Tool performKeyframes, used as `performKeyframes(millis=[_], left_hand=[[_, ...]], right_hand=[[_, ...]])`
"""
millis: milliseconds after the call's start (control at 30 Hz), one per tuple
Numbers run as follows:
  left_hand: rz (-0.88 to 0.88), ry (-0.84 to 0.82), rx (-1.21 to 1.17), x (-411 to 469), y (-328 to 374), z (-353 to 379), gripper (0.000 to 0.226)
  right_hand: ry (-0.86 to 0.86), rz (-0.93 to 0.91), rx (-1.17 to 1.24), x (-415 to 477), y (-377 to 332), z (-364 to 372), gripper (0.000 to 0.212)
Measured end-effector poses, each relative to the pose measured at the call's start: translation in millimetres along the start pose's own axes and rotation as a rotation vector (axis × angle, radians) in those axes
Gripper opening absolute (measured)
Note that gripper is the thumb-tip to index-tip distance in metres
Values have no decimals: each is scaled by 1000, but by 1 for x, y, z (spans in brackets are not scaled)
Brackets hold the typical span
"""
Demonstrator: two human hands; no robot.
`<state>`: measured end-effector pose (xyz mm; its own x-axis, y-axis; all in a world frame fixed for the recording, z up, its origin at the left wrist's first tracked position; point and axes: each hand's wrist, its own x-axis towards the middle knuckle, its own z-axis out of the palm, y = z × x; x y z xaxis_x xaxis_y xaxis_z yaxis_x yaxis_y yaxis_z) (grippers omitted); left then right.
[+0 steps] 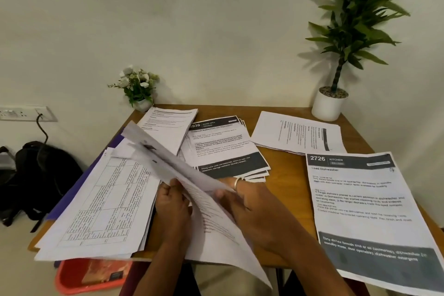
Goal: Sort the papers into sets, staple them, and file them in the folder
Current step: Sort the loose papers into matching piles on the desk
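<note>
Fingers (169, 191) of the left hand (171, 206) curl round the near edge of a fanned sheaf of papers (168, 158). The right hand (254, 204) pinches its sheets. On the desk (284, 175), a table-printed stack (101, 211) lies left of the sheaf, a dark-banded stack (223, 146) behind it, and the Kitchen sheet (360, 199) to its right.

Five paper stacks (298, 134) on the surface (286, 175), one loose sheaf (216, 235) in two hands (174, 202). Two potted plants (329, 103), one backpack (43, 175), one red tray (72, 279), one ring (236, 182).
</note>
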<state>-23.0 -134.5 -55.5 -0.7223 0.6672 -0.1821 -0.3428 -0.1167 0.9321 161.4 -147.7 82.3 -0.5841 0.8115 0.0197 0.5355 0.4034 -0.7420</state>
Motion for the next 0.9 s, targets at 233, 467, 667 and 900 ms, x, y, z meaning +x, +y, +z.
performKeyframes(millis=[233,467,667,900], left_hand=[[147,81,89,-15,8,6,26],[127,11,40,-15,7,4,33],[173,-198,223,-21,8,7,31],[217,-337,641,-6,14,27,16]], right_hand=[[9,-30,283,0,10,-3,88],[127,213,324,19,39,-18,16],[144,333,654,45,96,-27,27],[319,381,871,60,132,-5,18]])
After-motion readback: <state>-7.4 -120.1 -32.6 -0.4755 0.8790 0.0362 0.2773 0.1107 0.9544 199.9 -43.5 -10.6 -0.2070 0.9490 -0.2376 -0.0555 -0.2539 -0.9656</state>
